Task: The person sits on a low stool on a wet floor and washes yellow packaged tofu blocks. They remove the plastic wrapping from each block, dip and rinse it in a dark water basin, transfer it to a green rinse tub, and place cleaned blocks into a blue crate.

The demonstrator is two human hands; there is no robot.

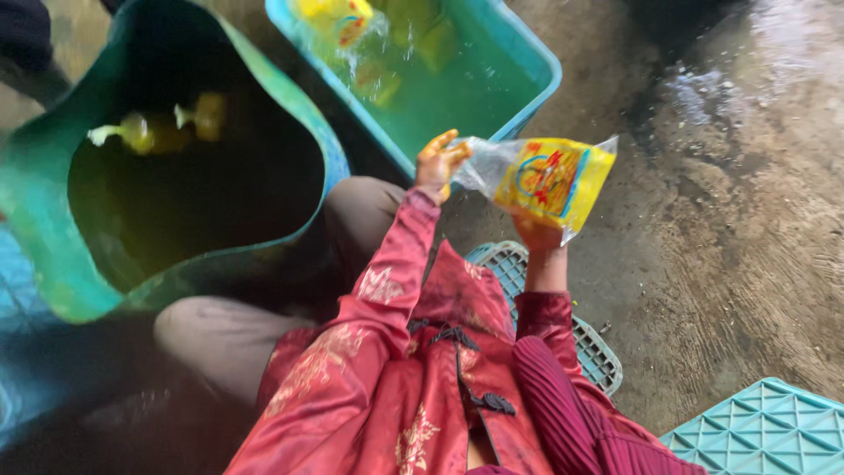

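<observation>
Working from big to small, we have a dark green tub [53, 255] with two pouches floating, a blue basin [527, 62] holding more, and one yellow pouch [549, 180] lifted between them, left hand [437, 163] pinching its clear end, right hand [538, 236] gripping underneath.

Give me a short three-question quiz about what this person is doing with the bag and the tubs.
1. True or false: both hands hold the yellow plastic bag.
2. Which hand pinches the clear twisted end of the bag? A) left hand B) right hand
3. What colour is the liquid in the rectangular tub beyond the bag?

Key
1. True: one hand grips the clear end, the other supports the bag from below.
2. A, the left hand; its fingers are stained yellow-orange.
3. Greenish, with yellow packets floating in it. The round green tub beside it holds darker liquid.
</observation>
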